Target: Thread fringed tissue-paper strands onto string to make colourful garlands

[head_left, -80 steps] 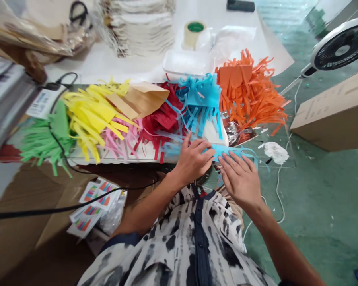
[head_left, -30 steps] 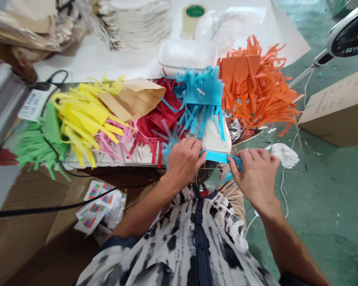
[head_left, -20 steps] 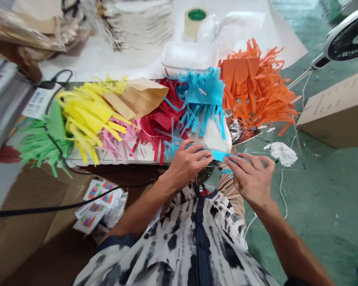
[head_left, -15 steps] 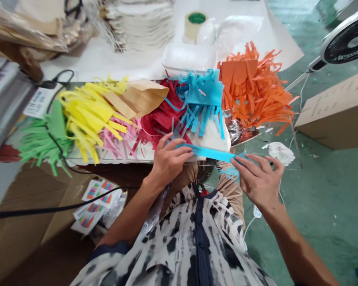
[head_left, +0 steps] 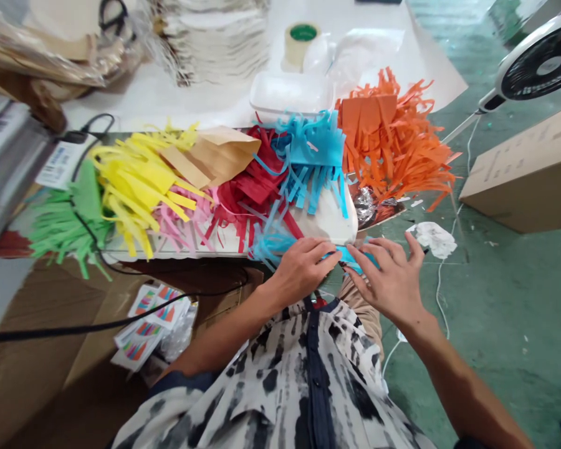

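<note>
Blue strip [head_left: 348, 257] is at the desk's [head_left: 224, 109] front edge, toward the right corner, both hands on it; I'd call this piece unfinished. Left hand [head_left: 303, 267]: fingers curled, pinching it. Right hand [head_left: 388, 274]: half open, fingers fanned, touching the strip; can't tell if it grips. Fringed pieces already lie along the front edge: green bundle [head_left: 88, 190], yellow bundle [head_left: 135, 168], pink bundle [head_left: 187, 215], red bundle [head_left: 250, 193], blue bundle [head_left: 316, 146], orange bundle [head_left: 369, 115]. Strip looks thin, flat, with loose curly fringe. Bundles look papery: flat headers, ribbon-like tails, orange the bushiest.

L hand [head_left: 303, 269] curled, R hand [head_left: 391, 277] nr it, fingers fanned, arms [head_left: 222, 330] fwd
</note>
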`<state>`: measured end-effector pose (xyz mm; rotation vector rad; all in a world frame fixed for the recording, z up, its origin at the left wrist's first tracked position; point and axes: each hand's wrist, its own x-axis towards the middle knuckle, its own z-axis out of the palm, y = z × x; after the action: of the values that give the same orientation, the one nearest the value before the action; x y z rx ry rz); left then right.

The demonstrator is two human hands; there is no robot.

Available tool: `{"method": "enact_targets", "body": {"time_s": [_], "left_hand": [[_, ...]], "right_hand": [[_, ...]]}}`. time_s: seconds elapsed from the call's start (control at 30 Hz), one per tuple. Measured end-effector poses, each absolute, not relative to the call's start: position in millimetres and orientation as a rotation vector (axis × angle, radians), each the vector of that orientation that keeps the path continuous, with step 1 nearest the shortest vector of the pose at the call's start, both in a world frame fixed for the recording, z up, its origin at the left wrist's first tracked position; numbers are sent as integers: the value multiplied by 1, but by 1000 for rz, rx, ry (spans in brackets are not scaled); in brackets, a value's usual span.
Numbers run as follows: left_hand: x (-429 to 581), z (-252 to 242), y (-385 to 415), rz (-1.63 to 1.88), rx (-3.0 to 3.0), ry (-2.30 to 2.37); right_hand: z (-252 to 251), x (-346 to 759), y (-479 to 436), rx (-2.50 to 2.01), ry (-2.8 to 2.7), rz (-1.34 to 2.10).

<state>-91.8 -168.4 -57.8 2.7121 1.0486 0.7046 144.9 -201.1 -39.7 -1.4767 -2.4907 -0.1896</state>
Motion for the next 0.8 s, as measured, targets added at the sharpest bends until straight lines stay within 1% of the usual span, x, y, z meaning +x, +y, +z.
{"method": "enact_targets", "body": {"time_s": [0.17, 0.37, 0.47, 0.8], "left_hand": [[-101, -61, -171, 740, 2619, 1085], [-112, -50, -163, 828, 2483, 1130], [-117, -48, -166, 866, 2424, 1203], [-115, -36, -171, 756, 2282, 1517]], "right_hand": [[-52, 146, -205, -1357, -2333, -255], [-51, 146, -198, -1502, -2231, -37], [-48, 146, -192, -1579, -2282, 12], [-28, 144, -170, -1575, -2570, 24]]}}
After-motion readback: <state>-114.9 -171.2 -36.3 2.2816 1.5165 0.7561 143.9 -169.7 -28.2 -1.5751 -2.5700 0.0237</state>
